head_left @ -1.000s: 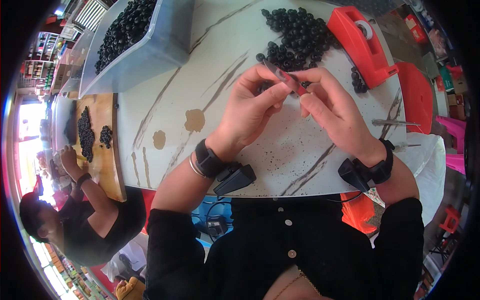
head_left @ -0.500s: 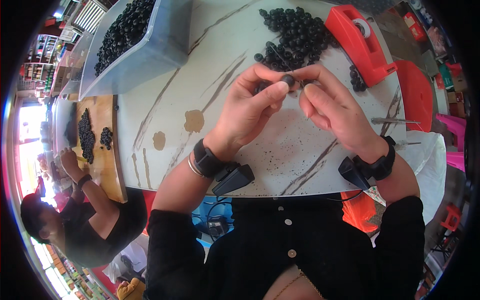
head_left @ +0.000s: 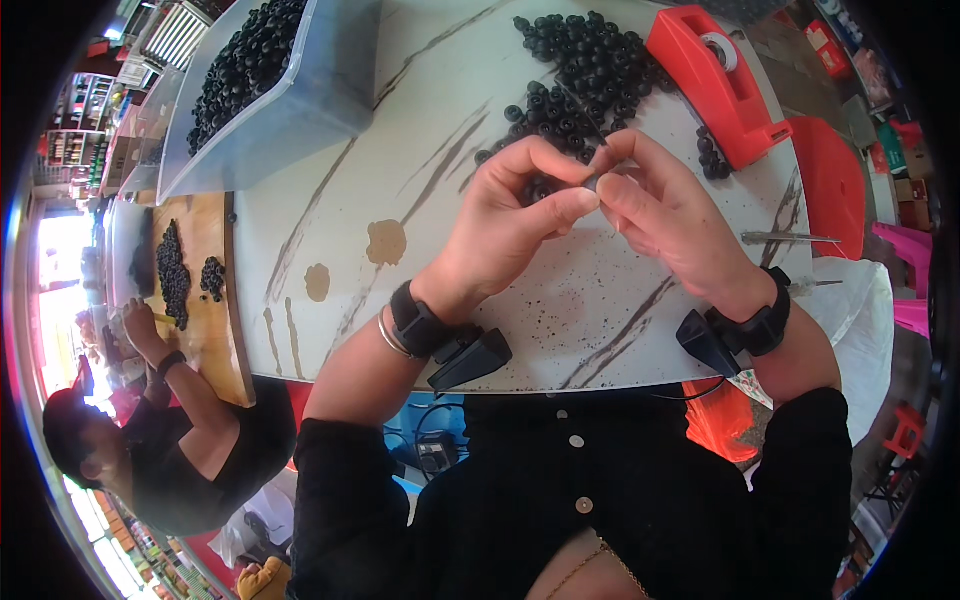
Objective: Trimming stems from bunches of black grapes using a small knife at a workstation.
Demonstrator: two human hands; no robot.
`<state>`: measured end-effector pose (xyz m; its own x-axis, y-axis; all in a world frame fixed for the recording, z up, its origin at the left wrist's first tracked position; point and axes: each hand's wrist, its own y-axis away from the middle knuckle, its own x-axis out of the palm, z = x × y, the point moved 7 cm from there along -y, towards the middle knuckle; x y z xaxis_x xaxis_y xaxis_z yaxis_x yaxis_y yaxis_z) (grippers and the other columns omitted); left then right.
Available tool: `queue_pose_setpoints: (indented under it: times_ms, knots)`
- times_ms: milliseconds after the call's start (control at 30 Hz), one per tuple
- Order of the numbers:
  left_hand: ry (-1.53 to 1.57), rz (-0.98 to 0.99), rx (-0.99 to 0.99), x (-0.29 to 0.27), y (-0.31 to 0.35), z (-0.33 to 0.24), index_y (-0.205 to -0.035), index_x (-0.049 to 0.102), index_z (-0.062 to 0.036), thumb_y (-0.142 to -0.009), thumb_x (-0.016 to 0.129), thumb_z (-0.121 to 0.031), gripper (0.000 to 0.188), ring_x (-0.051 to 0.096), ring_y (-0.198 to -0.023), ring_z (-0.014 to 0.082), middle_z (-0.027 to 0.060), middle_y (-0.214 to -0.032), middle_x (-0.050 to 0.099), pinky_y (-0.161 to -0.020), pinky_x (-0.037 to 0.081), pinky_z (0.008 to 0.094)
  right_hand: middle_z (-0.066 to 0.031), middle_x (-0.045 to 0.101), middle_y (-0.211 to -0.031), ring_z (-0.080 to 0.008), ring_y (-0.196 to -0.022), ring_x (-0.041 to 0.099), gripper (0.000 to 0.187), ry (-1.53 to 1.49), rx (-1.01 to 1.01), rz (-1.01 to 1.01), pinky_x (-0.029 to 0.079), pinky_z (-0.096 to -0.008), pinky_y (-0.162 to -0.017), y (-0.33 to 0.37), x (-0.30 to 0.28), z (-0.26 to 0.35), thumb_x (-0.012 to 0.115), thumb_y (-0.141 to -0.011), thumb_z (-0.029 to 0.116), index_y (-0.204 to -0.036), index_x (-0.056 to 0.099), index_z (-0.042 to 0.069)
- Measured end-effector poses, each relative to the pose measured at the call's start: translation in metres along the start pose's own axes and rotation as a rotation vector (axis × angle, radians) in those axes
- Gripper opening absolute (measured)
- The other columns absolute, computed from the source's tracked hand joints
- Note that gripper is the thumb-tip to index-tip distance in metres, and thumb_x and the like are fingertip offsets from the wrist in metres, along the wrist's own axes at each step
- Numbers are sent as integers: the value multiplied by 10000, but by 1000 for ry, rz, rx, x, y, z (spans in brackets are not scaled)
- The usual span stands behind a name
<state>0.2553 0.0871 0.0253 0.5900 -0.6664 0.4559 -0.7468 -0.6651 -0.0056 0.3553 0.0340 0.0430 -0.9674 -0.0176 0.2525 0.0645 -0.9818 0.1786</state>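
Observation:
My left hand (head_left: 510, 215) and my right hand (head_left: 670, 215) meet above the table. Between their fingertips sits a small dark round bead-like ball (head_left: 591, 183), mostly covered by the thumbs. The left fingers pinch it. From the right fingers a thin, dark pointed tool (head_left: 585, 112) sticks out up and to the left; its lower part is hidden. A few more dark balls (head_left: 540, 187) show behind the curled left fingers; whether they are held or lie on the table I cannot tell. Just beyond the hands spreads a pile of such balls (head_left: 590, 60).
A red tape dispenser (head_left: 725, 95) stands right of the pile. Slim metal tweezers (head_left: 790, 238) lie at the right edge. A clear plastic bin (head_left: 330, 90) of dark balls stands back left. Dark specks dot the marbled table (head_left: 450, 350). Another person (head_left: 180, 430) works at a wooden board (head_left: 215, 340).
My hands have come closer together and slightly lower, and the ball between them is now more covered. The thin tool has tilted, and more of the pile shows behind the fingers.

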Motion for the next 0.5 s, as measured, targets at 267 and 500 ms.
queue_pose_setpoints:
  times_ms: [267,500]
  knots:
    - [217,148,-28,1,-2,-6,-910,533,-63,-813,583,-26,115,480,-636,57,8,-803,554,-519,360,163,38,439,-693,13,-476,286,231,-61,23,88,220,-141,-421,0,5,2,488,-880,175,-1069,417,63]
    - [442,-49,-125,-21,-6,-14,-936,494,-62,-904,457,-144,96,461,-661,104,56,-815,543,-509,322,152,44,437,-689,18,-472,276,243,-111,-38,30,222,-141,-425,-2,-2,6,459,-890,181,-1078,426,32]
